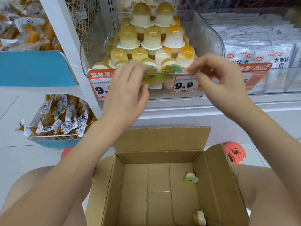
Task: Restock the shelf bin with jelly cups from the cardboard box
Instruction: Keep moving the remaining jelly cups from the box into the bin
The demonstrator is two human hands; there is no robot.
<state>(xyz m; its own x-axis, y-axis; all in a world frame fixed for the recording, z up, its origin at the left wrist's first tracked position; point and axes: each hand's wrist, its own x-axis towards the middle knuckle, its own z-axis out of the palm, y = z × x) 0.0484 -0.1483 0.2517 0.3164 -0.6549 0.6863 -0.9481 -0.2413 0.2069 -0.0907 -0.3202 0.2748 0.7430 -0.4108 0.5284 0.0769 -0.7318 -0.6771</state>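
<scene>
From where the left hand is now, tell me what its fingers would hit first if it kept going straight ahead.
Probably the jelly cup lying on its side at the clear bin's front lip. The left hand points up and forward with its fingertips already at that cup's printed lid; depth is unclear, so contact can't be confirmed.

White shelf (pixel 211 101), clear bin (pixel 210 30) of jelly cups (pixel 151 36)

Both bare forearms are reaching forward and upward from the lower corners, converging a little toward the middle. The left hand (pixel 126 90) is lying palm down, its fingers extended and loosely spread, fingertips pointing up and to the right. The right hand (pixel 218 75) is hovering level with it, well apart, wrist bent, fingers loosely curled and pointing left, holding nothing.
</scene>
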